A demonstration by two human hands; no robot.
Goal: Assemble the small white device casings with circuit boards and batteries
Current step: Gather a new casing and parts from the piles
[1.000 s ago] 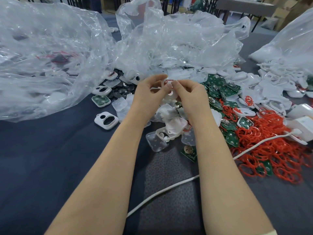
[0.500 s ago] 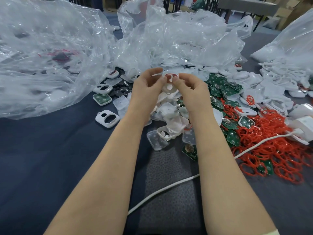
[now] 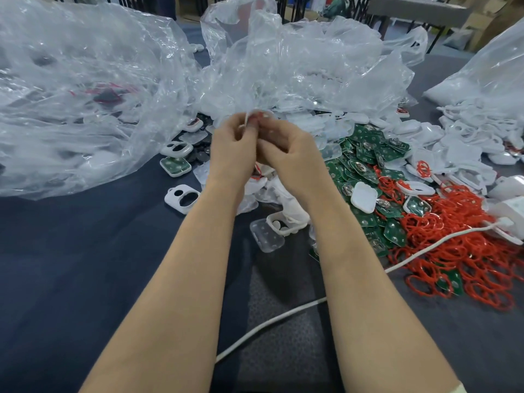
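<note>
White cable (image 3: pixel 269 321) crosses the near tabletop (image 3: pixel 85 265); above it, left grip (image 3: pixel 232 148) and right grip (image 3: pixel 286 157) both pinch one white casing (image 3: pixel 247 118) at the fingertips. It's held clear of the tabletop, my read being two-sided support while the red ring (image 3: pixel 254 121) gets seated on its rim. Fingers hide most of the casing: only a thin edge shows, roughly upright, so the long axis looks near-vertical, and I can't tell which way it faces. Beyond, green circuit boards (image 3: pixel 365 143) and loose red rings (image 3: pixel 453 236) sit right of the hands for easy reach, with plastic bags (image 3: pixel 85 95) farthest back.
</note>
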